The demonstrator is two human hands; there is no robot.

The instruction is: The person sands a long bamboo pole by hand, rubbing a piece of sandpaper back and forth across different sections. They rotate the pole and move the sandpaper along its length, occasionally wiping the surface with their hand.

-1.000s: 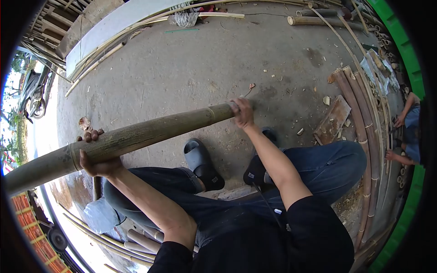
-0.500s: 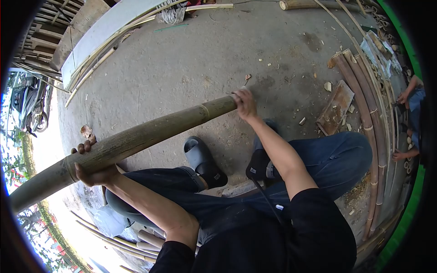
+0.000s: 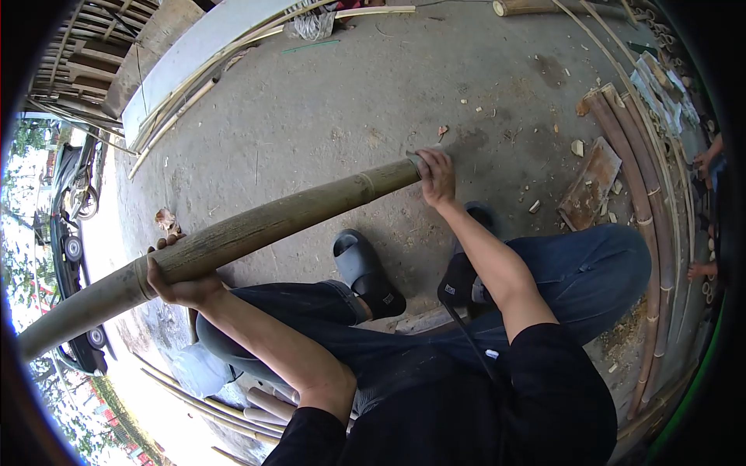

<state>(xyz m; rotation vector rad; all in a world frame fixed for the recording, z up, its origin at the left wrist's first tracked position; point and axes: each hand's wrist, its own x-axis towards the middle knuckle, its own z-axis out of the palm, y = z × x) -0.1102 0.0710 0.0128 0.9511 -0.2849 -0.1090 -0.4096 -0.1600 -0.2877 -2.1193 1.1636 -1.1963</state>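
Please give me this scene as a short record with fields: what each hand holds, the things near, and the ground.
left hand: grips under the thick greenish-brown bamboo pole, near a node
right hand: at the pole's cut end
pole: tilted, raised above the ground
nearby: grey slip-on sandal; flat brown wooden board; split bamboo strips
ground: grey concrete floor, with chips

A wooden board is seen on the concrete floor. Right of the board, long bamboo poles are laid (curved by the lens); beyond it, thin strips; left, a grey sandal.
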